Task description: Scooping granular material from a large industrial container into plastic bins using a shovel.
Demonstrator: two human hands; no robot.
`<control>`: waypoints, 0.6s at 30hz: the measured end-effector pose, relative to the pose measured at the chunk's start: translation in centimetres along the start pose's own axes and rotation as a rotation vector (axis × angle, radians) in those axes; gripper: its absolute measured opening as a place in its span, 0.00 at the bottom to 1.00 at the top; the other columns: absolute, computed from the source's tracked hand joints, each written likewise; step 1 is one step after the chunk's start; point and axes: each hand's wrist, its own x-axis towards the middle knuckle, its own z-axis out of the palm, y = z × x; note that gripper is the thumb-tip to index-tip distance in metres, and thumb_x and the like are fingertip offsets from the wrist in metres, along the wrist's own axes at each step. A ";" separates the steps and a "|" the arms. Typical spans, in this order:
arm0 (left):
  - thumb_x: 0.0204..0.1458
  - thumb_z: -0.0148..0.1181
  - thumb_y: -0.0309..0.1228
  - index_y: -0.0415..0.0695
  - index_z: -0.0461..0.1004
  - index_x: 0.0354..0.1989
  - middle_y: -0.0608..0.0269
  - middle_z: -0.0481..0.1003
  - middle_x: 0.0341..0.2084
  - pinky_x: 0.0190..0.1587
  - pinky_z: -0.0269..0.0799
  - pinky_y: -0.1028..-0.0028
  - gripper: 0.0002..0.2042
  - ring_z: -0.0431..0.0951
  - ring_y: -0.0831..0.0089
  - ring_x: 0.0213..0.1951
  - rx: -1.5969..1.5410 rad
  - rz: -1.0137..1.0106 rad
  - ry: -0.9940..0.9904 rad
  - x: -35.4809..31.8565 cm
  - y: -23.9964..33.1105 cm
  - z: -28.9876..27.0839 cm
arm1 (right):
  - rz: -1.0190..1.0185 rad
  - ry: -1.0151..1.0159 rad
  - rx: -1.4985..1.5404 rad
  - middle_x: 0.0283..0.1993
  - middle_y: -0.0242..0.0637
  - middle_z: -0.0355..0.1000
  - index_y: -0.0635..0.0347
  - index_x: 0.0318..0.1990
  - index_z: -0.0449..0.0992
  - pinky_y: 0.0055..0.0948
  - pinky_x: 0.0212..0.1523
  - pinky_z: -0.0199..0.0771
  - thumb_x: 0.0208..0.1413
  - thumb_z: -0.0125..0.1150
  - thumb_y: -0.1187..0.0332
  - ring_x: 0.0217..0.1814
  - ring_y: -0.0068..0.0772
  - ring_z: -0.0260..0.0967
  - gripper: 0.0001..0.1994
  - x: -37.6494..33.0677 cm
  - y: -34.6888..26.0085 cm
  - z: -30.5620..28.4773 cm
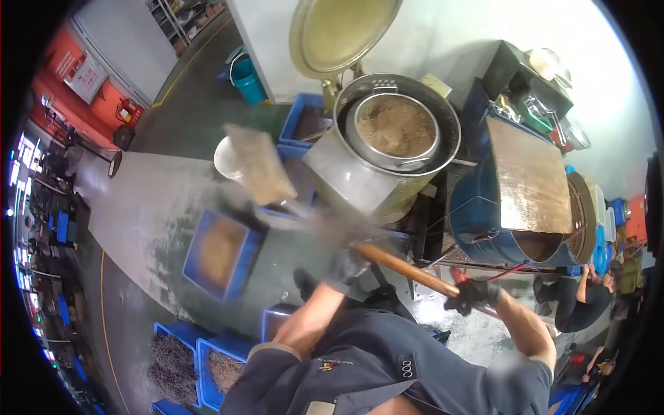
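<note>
A shovel [408,268] with a wooden shaft slants across in front of me, its flat blade at the upper left and smeared by motion. My left hand [347,268], in a dark glove and partly blurred, is wrapped round the shaft near the blade. Farther back, my right hand [474,296], also gloved, grips the handle end, where a red part shows. Below the blade lies a blue crate [191,264] with tan material inside. Beyond the shaft, a metal basket [356,128] full of brown granular material sits inside a round steel machine [339,169] with its lid [346,34] raised.
A white bucket [225,158] stands behind the blade. Several blue crates [200,349] line the lower left, two with dark and brownish contents. A blue drum [474,207] under a brown board [529,176] stands right. Another person [581,304] crouches at the far right.
</note>
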 end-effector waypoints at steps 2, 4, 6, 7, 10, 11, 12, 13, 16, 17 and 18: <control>0.54 0.55 0.29 0.45 0.71 0.44 0.61 0.74 0.33 0.51 0.72 0.62 0.10 0.75 0.63 0.39 0.026 -0.096 -0.111 2.2 -4.8 4.5 | 0.009 0.264 0.018 0.21 0.29 0.69 0.64 0.36 0.73 0.21 0.17 0.65 0.52 0.64 0.64 0.16 0.19 0.64 0.12 -5.2 3.1 0.9; 0.55 0.54 0.31 0.45 0.70 0.48 0.61 0.74 0.35 0.49 0.73 0.63 0.12 0.75 0.63 0.41 0.023 -0.249 -0.229 3.5 -7.9 11.5 | -0.139 0.522 0.226 0.20 0.33 0.69 0.64 0.35 0.73 0.24 0.17 0.66 0.49 0.64 0.66 0.15 0.24 0.65 0.11 -8.2 9.1 0.7; 0.57 0.53 0.33 0.46 0.70 0.49 0.61 0.74 0.35 0.47 0.74 0.64 0.12 0.75 0.65 0.41 -0.008 -0.327 -0.359 5.6 -11.3 16.0 | -0.308 0.978 -0.151 0.19 0.42 0.69 0.64 0.33 0.73 0.32 0.19 0.67 0.48 0.63 0.66 0.16 0.33 0.67 0.11 -9.5 15.1 -0.2; 0.57 0.52 0.35 0.47 0.70 0.48 0.62 0.75 0.35 0.46 0.74 0.64 0.12 0.76 0.65 0.40 -0.177 -0.411 -0.423 7.1 -12.3 18.4 | -0.407 1.318 -0.533 0.19 0.47 0.69 0.63 0.32 0.73 0.36 0.20 0.68 0.47 0.63 0.65 0.17 0.39 0.68 0.11 -10.7 15.9 -0.2; 0.56 0.52 0.39 0.48 0.72 0.43 0.63 0.75 0.32 0.40 0.76 0.64 0.12 0.77 0.66 0.36 -0.190 -0.491 -0.405 11.4 -16.8 21.8 | 0.054 1.441 -0.441 0.19 0.46 0.66 0.57 0.22 0.67 0.43 0.23 0.65 0.44 0.59 0.68 0.22 0.49 0.67 0.07 -18.5 8.9 -0.8; 0.56 0.53 0.40 0.48 0.72 0.41 0.62 0.75 0.31 0.42 0.76 0.64 0.11 0.76 0.66 0.36 -0.216 -0.520 -0.368 12.8 -18.8 22.9 | 0.171 1.540 -0.772 0.19 0.48 0.67 0.57 0.23 0.69 0.47 0.25 0.67 0.45 0.59 0.67 0.24 0.53 0.68 0.06 -20.1 8.9 -1.1; 0.56 0.53 0.40 0.48 0.72 0.41 0.62 0.74 0.31 0.42 0.75 0.65 0.11 0.75 0.67 0.36 -0.297 -0.556 -0.453 14.2 -20.7 24.2 | 0.205 1.623 -0.905 0.19 0.49 0.67 0.57 0.24 0.69 0.47 0.24 0.66 0.46 0.58 0.67 0.24 0.53 0.68 0.06 -21.5 9.8 -2.1; 0.56 0.53 0.40 0.48 0.72 0.40 0.62 0.74 0.30 0.43 0.74 0.66 0.11 0.75 0.68 0.35 -0.374 -0.588 -0.528 15.4 -22.3 25.0 | 0.148 1.663 -0.925 0.19 0.48 0.66 0.56 0.26 0.69 0.48 0.23 0.65 0.49 0.55 0.68 0.24 0.53 0.68 0.04 -23.1 9.1 -2.8; 0.51 0.59 0.32 0.42 0.72 0.34 0.58 0.74 0.30 0.45 0.72 0.63 0.07 0.74 0.64 0.36 -0.755 -0.605 -0.341 19.0 -24.8 28.3 | 0.043 1.714 -1.272 0.21 0.36 0.66 0.61 0.34 0.71 0.34 0.22 0.64 0.51 0.55 0.69 0.20 0.33 0.63 0.06 -28.5 4.0 -7.8; 0.54 0.56 0.36 0.44 0.72 0.37 0.62 0.72 0.27 0.50 0.70 0.67 0.10 0.73 0.71 0.34 -0.811 -0.569 -0.627 22.5 -26.9 29.1 | -0.050 1.679 -0.166 0.24 0.33 0.66 0.63 0.36 0.73 0.30 0.26 0.64 0.55 0.54 0.69 0.25 0.27 0.63 0.07 -31.2 10.9 -11.9; 0.53 0.56 0.35 0.44 0.72 0.36 0.61 0.73 0.27 0.51 0.70 0.65 0.09 0.74 0.70 0.34 -0.733 -0.556 -0.537 23.0 -23.8 30.1 | -0.159 1.776 -0.646 0.27 0.34 0.69 0.64 0.43 0.73 0.29 0.30 0.66 0.58 0.52 0.67 0.31 0.26 0.65 0.11 -30.9 5.8 -13.0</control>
